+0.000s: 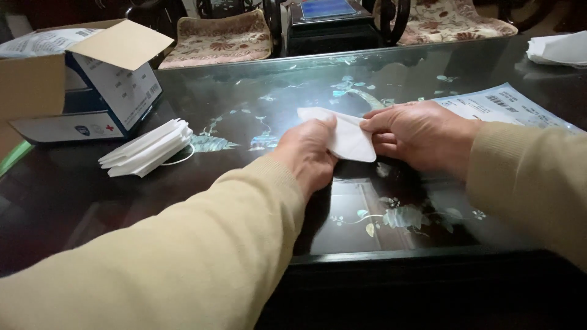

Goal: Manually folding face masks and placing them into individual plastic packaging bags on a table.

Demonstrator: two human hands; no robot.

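Fingers of left hand [307, 153] and right hand [416, 135] pinch opposite ends of a white folded mask [343, 135], holding it taut above the tabletop [257, 104], right of the mask stack [148, 146].

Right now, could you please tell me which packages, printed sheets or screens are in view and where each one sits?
Cardboard box: far left on the table, flaps open, blue and white printed sides.
Printed sheet: right side of the table, beyond the right hand, pale with blue print.
Screen: top centre, behind the table, glowing blue, dark frame.
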